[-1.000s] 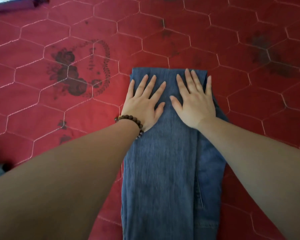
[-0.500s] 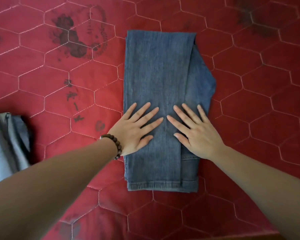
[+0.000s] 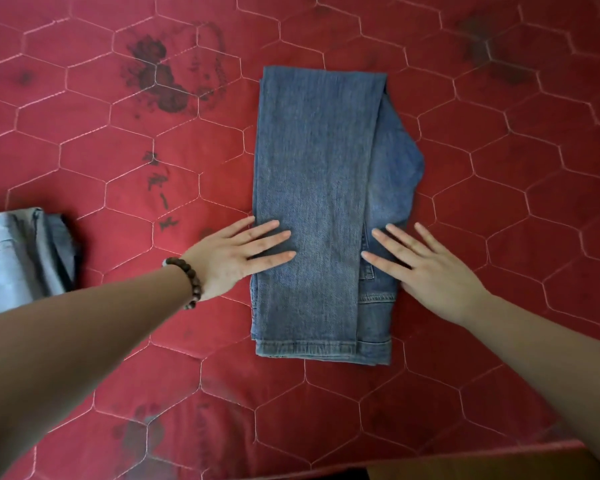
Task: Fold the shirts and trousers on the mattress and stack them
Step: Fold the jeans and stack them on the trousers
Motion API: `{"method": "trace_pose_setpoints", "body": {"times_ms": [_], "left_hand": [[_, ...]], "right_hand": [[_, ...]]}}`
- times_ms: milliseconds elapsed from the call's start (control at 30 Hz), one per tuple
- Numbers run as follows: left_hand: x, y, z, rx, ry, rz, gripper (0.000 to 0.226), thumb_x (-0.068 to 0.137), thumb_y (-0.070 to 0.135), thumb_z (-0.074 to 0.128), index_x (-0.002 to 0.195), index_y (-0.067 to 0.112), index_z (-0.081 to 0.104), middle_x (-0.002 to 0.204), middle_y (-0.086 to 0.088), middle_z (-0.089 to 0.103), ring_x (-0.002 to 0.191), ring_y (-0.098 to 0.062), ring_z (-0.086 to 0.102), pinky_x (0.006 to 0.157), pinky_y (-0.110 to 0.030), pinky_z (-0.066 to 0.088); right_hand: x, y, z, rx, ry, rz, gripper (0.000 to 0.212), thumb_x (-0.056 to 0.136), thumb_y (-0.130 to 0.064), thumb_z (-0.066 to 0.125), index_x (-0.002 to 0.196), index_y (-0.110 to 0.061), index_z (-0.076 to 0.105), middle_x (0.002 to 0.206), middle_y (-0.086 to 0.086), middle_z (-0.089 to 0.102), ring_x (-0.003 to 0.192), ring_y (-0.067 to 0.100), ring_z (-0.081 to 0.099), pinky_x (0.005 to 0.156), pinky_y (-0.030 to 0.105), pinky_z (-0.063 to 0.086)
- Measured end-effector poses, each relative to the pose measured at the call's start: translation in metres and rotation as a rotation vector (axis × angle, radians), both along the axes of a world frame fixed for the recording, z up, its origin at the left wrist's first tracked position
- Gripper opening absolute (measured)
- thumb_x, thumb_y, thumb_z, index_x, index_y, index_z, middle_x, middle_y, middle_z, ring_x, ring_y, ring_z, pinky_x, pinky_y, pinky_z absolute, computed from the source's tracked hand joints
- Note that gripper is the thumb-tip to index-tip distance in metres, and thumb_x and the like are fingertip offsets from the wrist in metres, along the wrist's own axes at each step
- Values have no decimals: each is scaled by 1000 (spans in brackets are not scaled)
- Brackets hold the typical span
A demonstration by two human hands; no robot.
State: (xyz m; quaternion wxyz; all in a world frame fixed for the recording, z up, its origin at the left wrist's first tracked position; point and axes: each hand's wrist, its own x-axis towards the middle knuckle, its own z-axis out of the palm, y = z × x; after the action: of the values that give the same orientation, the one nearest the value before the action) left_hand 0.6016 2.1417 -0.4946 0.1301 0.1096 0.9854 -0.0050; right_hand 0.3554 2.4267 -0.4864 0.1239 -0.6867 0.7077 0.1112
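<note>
Surface: red quilted mattress [image 3: 499,209], hexagon stitching, dark printed marks at upper left. Its near edge shows along the bottom right.

Jeans [image 3: 319,209]: folded into a long panel, lying centre of the mattress, hem end toward me, a rounded bulge of fabric sticking out along the right side. A second ago my palms were flat at the far end of the panel; since then they have run down its length and parted to the two side edges. Reading: smoothing pass done, fold lies flat.

Grey folded garment [image 3: 21,258]: at the left edge of view, well apart from the jeans. Possibly trousers; it is cut off by the frame, so I cannot be sure. I take it as the start of the stack.

Left hand [image 3: 236,254]: fingers straight, spread, tips resting on the left edge of the denim, holding nothing. Right hand [image 3: 430,268]: same, flat on the right edge near the pocket seam.

Bead bracelet [image 3: 187,282] on left wrist.

Next, probably: one more fold, then carry to the grey pile.
</note>
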Motion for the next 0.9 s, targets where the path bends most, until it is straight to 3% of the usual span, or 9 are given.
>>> {"method": "trace_pose_setpoints", "body": {"times_ms": [167,367,433,500,567,633,700,800,900], "left_hand": [[-14,7,3,224,-57,217,84,82,15,67,150,34,22,158,5,16,147,-17,5,120,-42,5],[-22,-2,33,546,-318,359,51,96,18,52,139,44,40,153,18,27,140,6,7,119,-37,-8],[-25,-9,51,717,-431,456,53,95,12,50,124,57,48,141,26,40,135,10,18,120,-30,1],[-31,-18,68,958,-484,667,54,96,10,49,102,63,59,119,31,59,126,0,45,110,-25,34],[-44,-28,72,1038,-375,797,32,98,20,51,104,46,68,101,21,69,99,-14,65,86,-28,51],[-61,-31,67,1049,-176,942,23,97,33,52,105,18,68,94,6,64,80,-21,57,75,-36,45],[-74,-25,56,1044,-35,1136,30,96,35,53,96,7,66,85,-2,61,77,-17,52,72,-33,42],[-83,-18,40,1050,-29,1306,30,94,36,57,97,7,65,92,-6,70,84,-25,64,81,-36,50],[-82,-21,38,1055,-64,1331,25,91,40,60,99,17,65,97,-4,72,90,-24,68,85,-41,54]], "right_hand": [[8,-15,4,15,-152,-124,77,90,1,49,149,-37,17,160,-2,8,148,15,-7,121,39,-5],[1,-30,45,71,-662,-387,60,90,10,44,128,-35,57,142,-9,46,140,2,20,114,11,-4],[-6,-35,62,171,-847,-551,53,92,7,46,117,-37,64,132,-6,57,133,3,30,107,-1,9],[-19,-42,71,241,-995,-726,40,93,4,51,119,-22,66,123,8,65,124,18,52,101,8,38],[-36,-53,68,230,-929,-850,31,94,-10,58,123,-17,62,122,14,64,117,27,58,98,28,48],[-41,-65,63,126,-993,-992,28,93,-31,59,115,-15,67,115,14,68,109,34,62,100,51,45],[-38,-76,54,-5,-1125,-1184,36,95,-39,54,106,-8,68,110,17,70,105,35,65,97,59,45],[-31,-82,35,-56,-1052,-1277,52,93,-49,53,99,1,64,106,18,69,101,33,66,92,51,50],[-30,-84,32,-54,-960,-1181,31,87,-46,63,94,-17,69,94,-5,73,87,10,68,78,33,54]]}}
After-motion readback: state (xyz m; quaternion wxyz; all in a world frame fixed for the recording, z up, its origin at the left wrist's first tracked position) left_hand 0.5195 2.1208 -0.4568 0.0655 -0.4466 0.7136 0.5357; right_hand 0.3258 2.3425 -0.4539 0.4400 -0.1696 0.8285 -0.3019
